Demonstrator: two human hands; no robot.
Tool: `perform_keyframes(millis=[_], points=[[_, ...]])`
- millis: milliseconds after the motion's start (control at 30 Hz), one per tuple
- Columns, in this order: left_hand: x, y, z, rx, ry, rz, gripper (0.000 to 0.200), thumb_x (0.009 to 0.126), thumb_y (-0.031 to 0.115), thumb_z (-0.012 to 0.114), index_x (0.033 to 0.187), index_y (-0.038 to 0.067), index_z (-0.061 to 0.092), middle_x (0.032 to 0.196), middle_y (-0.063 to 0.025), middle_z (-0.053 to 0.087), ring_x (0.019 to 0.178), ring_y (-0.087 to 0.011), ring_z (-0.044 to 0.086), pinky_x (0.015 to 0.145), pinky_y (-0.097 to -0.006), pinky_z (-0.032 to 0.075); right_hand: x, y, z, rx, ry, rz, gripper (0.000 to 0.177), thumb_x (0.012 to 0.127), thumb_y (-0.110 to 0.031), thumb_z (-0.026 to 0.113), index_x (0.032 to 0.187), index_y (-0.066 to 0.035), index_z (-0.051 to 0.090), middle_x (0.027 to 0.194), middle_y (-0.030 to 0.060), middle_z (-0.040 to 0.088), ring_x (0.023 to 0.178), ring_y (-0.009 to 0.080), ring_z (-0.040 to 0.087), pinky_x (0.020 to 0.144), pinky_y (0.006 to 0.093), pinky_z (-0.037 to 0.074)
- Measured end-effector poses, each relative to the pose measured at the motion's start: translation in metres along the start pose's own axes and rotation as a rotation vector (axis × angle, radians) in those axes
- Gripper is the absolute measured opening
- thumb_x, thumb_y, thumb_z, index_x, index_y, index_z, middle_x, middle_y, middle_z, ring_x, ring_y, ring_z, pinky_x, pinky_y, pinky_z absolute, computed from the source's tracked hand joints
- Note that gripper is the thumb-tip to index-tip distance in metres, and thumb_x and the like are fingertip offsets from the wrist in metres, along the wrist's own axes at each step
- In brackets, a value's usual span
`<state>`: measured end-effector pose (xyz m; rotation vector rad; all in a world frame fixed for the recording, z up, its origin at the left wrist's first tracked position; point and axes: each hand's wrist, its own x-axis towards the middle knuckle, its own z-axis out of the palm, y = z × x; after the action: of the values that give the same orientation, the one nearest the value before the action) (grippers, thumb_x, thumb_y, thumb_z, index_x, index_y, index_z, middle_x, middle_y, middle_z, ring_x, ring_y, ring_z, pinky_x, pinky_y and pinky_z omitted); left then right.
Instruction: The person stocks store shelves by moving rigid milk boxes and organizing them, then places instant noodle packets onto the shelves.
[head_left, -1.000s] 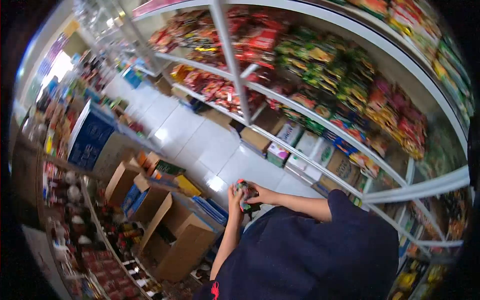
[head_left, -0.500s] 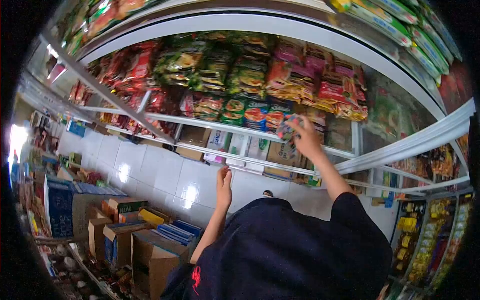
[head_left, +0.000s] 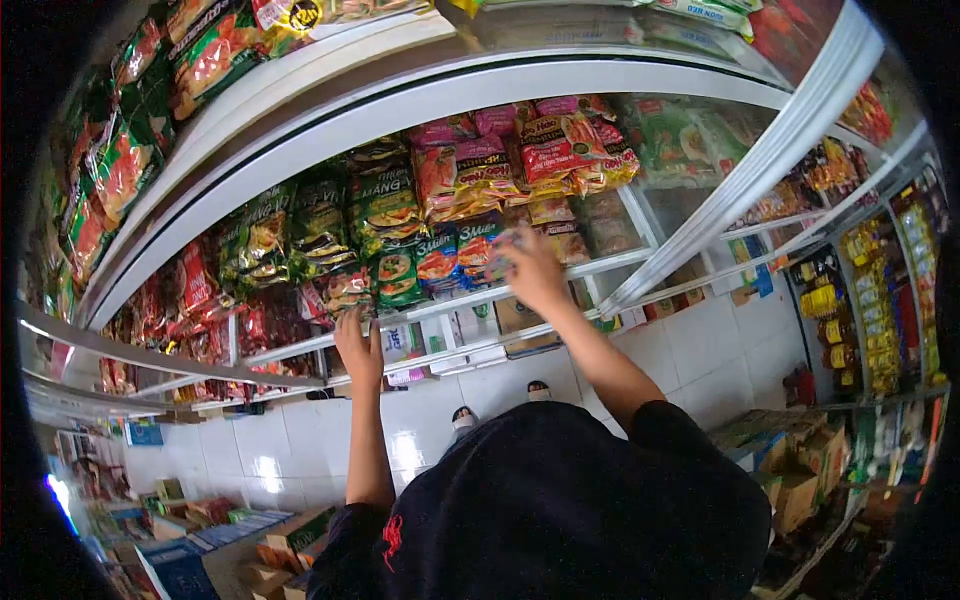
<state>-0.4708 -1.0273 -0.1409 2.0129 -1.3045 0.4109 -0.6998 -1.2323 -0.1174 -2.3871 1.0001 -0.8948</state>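
Note:
My left hand [head_left: 357,348] reaches to the front rail of the shelf, its fingers at a small noodle packet [head_left: 350,290]; whether it grips anything is hard to see. My right hand [head_left: 532,266] is bent around a dark, multicoloured cloth [head_left: 500,258] at the shelf's front edge, just right of the blue and red noodle packets [head_left: 437,258]. Behind them lie green noodle packs [head_left: 385,205] and pink and red noodle packs [head_left: 465,175]. Yellowish packets [head_left: 562,235] sit beyond my right hand.
A white diagonal frame bar [head_left: 740,170] crosses at the right. Below the shelf stand boxes [head_left: 402,345] on the tiled floor [head_left: 680,345]. Bottles [head_left: 835,330] line a rack at the far right. Open cartons [head_left: 795,490] stand at the lower right, with more at the lower left.
The view has shifted, and the shelf looks closer. My left hand has risen from below the shelf to its front edge. My right hand stays at the shelf front with the cloth.

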Motion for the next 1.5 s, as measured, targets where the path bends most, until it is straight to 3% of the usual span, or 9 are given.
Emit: perform_keyframes(millis=[167,367,533,667,733,933,1167,1267,1500], points=[[0.002,-0.036,0.029,0.186,-0.021,0.080,0.033,0.083,0.019,0.048,0.113,0.006,0.052,0.120,-0.0090,0.052,0.111,-0.0284,0.045,0.094,-0.0412,0.031,-0.006,-0.036,0.047,-0.100,-0.099,-0.350,0.025,0.063,-0.005,0.063,0.082,-0.021,0.065,0.106,0.0064,0.049,0.104,0.0308,0.044,0.084,0.0401,0.039],[-0.001,-0.033,0.036,0.192,0.063,0.020,0.030,0.080,0.015,0.049,0.109,0.008,0.056,0.117,-0.0055,0.055,0.111,-0.0254,0.047,0.091,-0.0400,0.032,0.020,0.114,-0.003,0.004,0.049,-0.136,0.015,0.054,-0.006,0.069,0.067,-0.013,0.064,0.103,0.0061,0.057,0.096,0.0274,0.051,0.080,0.0384,0.042],[-0.001,-0.042,0.040,0.192,0.049,0.064,0.032,0.081,0.015,0.048,0.111,0.009,0.055,0.118,-0.0052,0.054,0.111,-0.0243,0.048,0.090,-0.0395,0.033,0.014,0.079,-0.034,-0.269,0.183,-0.034,0.015,0.059,-0.006,0.064,0.070,-0.015,0.064,0.095,0.0048,0.056,0.095,0.0265,0.047,0.082,0.0375,0.038],[0.000,-0.038,0.038,0.200,0.055,0.069,0.033,0.080,0.014,0.048,0.111,0.009,0.055,0.120,-0.0042,0.053,0.112,-0.0238,0.047,0.091,-0.0388,0.032,0.010,0.007,0.036,0.121,0.014,-0.023,0.012,0.062,-0.011,0.063,0.074,-0.012,0.063,0.097,0.0068,0.055,0.097,0.0275,0.046,0.083,0.0379,0.037],[0.000,-0.034,0.036,0.190,0.035,0.021,0.032,0.080,0.013,0.048,0.111,0.009,0.055,0.121,-0.0034,0.052,0.113,-0.0237,0.047,0.091,-0.0386,0.032,0.004,-0.032,0.033,-0.071,0.037,-0.367,0.009,0.060,-0.012,0.065,0.069,-0.010,0.063,0.101,0.0062,0.055,0.099,0.0277,0.047,0.084,0.0367,0.038],[0.003,-0.035,0.030,0.200,-0.057,0.059,0.035,0.081,0.015,0.043,0.114,0.009,0.053,0.126,-0.0049,0.048,0.115,-0.0269,0.044,0.092,-0.0403,0.030,0.005,0.037,0.007,0.124,0.089,-0.291,0.007,0.059,-0.014,0.067,0.061,-0.009,0.062,0.104,0.0054,0.057,0.102,0.0282,0.047,0.086,0.0394,0.037],[-0.003,-0.039,0.041,0.262,0.005,-0.003,0.036,0.082,0.018,0.041,0.115,0.012,0.053,0.125,-0.0022,0.049,0.116,-0.0246,0.043,0.094,-0.0400,0.028,0.020,0.144,-0.077,-0.257,0.344,0.163,0.020,0.065,-0.007,0.066,0.084,-0.010,0.067,0.101,0.0108,0.059,0.099,0.0306,0.051,0.082,0.0398,0.042],[-0.002,-0.039,0.041,0.241,0.003,0.006,0.037,0.081,0.018,0.042,0.116,0.012,0.053,0.124,-0.0022,0.049,0.116,-0.0242,0.043,0.094,-0.0397,0.029,0.019,0.124,-0.038,0.067,0.186,0.212,0.034,0.066,-0.007,0.066,0.099,-0.013,0.062,0.109,0.0181,0.054,0.108,0.0351,0.044,0.089,0.0406,0.038],[-0.001,-0.039,0.041,0.252,0.039,0.030,0.038,0.079,0.014,0.045,0.115,0.012,0.054,0.121,-0.0040,0.052,0.114,-0.0245,0.046,0.093,-0.0384,0.031,0.008,0.084,-0.042,0.096,0.120,-0.218,0.050,0.067,-0.002,0.065,0.115,-0.010,0.051,0.112,0.0129,0.050,0.091,0.0243,0.055,0.088,0.0373,0.042]])
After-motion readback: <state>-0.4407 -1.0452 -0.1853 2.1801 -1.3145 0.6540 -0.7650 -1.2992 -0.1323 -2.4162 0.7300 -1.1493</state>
